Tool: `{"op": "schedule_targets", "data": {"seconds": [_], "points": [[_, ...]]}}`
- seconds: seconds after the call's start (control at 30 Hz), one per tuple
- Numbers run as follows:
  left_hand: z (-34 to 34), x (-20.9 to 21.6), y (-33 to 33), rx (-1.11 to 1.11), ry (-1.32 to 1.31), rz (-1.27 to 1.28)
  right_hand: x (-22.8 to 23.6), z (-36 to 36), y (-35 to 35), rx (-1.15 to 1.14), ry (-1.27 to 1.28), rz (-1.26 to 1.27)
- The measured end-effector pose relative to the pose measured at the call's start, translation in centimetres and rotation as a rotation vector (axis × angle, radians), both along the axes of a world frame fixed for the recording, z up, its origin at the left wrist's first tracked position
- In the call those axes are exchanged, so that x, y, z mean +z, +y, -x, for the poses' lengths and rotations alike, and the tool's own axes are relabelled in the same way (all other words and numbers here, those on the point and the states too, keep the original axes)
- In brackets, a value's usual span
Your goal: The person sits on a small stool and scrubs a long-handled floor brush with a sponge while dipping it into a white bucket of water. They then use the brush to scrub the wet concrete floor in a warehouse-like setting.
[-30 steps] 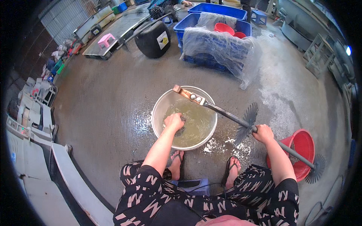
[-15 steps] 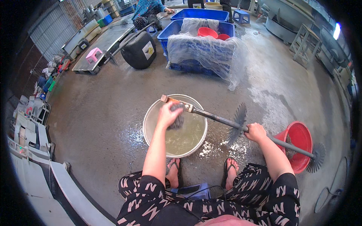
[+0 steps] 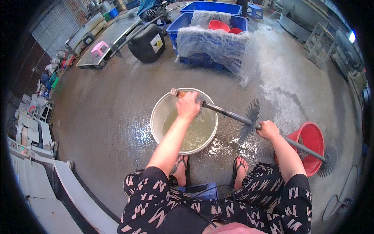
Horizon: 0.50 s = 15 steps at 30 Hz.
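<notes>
A long grey metal shaft [image 3: 230, 113] with fanned dark discs slants across in front of me. One disc [image 3: 249, 120] sits near its middle, another [image 3: 328, 160] at its lower right end. My right hand [image 3: 267, 130] is closed round the shaft just beyond the middle disc. Over the white tub [image 3: 156, 132] of cloudy water, my left hand [image 3: 188, 105], slightly blurred, is closed on a dark scouring pad [image 3: 200, 101] against the shaft's upper end. Most of the pad is hidden by the fingers. A brownish squared tip [image 3: 173, 92] sticks out past that hand.
A red bucket [image 3: 317, 136] lies tilted under the shaft's right end. Blue bins [image 3: 210, 50] draped with netting stand ahead, beside a black drum [image 3: 147, 45]. Grey machinery [image 3: 74, 183] lines the left. A cable [image 3: 343, 191] loops on the wet floor at right.
My left hand has moved right and slightly up along the shaft, and the pad is now mostly covered. My right hand keeps its grip. The whole view has shifted a little.
</notes>
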<state>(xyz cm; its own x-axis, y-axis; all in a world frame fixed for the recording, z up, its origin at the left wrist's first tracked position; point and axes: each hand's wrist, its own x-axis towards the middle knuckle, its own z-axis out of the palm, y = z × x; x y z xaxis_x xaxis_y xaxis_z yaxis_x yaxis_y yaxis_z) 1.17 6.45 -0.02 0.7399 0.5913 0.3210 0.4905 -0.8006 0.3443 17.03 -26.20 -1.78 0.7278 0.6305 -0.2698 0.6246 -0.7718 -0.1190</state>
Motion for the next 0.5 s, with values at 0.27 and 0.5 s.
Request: {"op": "schedule_targets", "data": {"seconds": [0.27, 0.5], "points": [[0.7, 0.0, 1.7, 0.01, -0.065, -0.029, 0.9, 0.2, 0.2, -0.012, 0.008, 0.013], [-0.3, -1.2, 0.4, -0.077, -0.096, -0.064, 0.5, 0.0, 0.1, 0.019, -0.018, -0.004]]}}
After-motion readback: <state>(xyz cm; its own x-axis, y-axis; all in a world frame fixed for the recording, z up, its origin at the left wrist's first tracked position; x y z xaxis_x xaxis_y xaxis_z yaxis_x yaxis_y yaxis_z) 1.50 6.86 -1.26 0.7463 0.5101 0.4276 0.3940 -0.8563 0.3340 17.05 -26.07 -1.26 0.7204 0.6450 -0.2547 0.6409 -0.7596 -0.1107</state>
